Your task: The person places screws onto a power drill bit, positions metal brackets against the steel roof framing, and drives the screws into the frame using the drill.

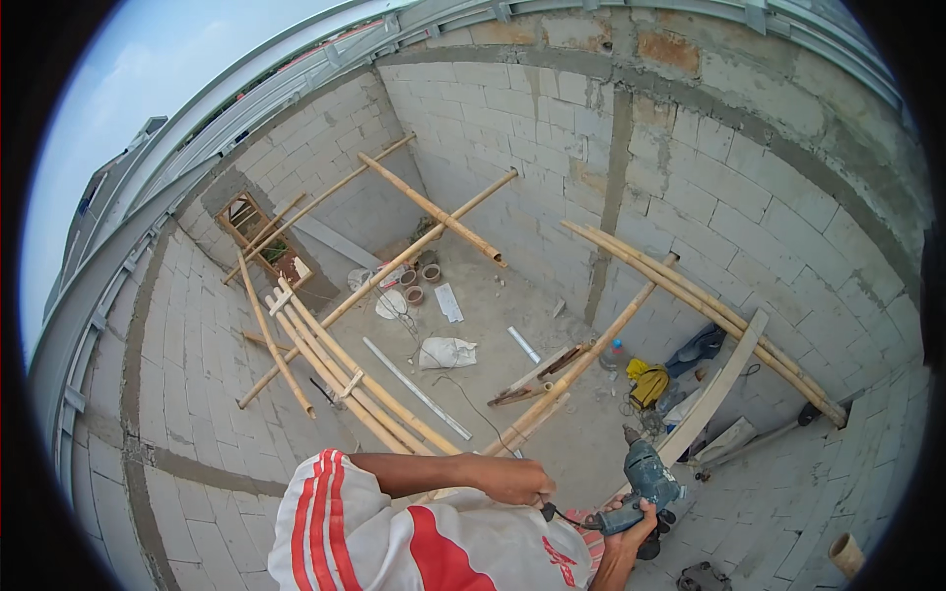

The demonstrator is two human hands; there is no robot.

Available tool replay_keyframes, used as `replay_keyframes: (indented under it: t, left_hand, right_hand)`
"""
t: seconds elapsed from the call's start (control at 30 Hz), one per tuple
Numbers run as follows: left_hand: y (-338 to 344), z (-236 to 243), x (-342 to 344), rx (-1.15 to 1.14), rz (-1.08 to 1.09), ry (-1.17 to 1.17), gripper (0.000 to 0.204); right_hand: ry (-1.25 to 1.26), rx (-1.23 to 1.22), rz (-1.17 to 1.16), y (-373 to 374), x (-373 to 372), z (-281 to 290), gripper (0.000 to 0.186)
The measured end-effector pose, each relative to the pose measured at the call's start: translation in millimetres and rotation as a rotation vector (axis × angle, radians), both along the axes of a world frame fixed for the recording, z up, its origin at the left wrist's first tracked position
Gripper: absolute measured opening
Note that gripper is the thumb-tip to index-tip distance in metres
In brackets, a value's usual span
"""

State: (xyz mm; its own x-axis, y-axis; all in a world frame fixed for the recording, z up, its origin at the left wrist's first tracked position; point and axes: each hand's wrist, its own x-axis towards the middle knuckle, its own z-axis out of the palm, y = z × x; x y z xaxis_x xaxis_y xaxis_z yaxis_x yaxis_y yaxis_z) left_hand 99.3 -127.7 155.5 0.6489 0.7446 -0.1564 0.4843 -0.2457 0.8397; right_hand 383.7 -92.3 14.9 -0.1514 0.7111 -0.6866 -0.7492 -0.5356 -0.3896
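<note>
Head view: looking down from high up into a block-walled room. Right hand (631, 520) low in frame, fingers wrapped tight around the grip of a teal power drill (645, 483), bit pointing up. Left hand (512, 481) just beside, fingers curled shut over the drill's black cord (557, 514). Far below, bamboo poles (345, 374), white sack (446, 353), yellow bag (647, 382) on the floor (581, 443).
</note>
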Motion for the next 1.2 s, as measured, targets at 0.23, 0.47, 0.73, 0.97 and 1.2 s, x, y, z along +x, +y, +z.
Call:
replay_keyframes:
  t: [0.23,0.47,0.73,0.97,1.2]
  left_hand:
    - [66.2,81.2,-46.1,-0.280,0.787,-0.766,0.026]
    - [132.7,85.0,-70.4,-0.228,0.835,-1.244,0.016]
    - [169.2,106.5,-25.1,-0.192,0.732,-1.458,0.015]
    - [170.0,112.9,5.4,-0.199,0.689,-1.360,0.015]
    - [163.0,118.8,19.7,-0.161,0.633,-1.352,0.014]
  right_hand:
    - [0.020,0.127,0.053,-0.7,-3.4,50.4,0.041]
    - [0.181,0.395,0.116,15.8,-5.2,102.4,0.049]
    - [0.498,0.707,0.199,22.7,-6.3,149.6,0.065]
    - [0.539,0.769,0.223,28.1,-15.7,151.8,0.070]
    - [0.551,0.782,0.206,19.5,-9.8,149.7,0.071]
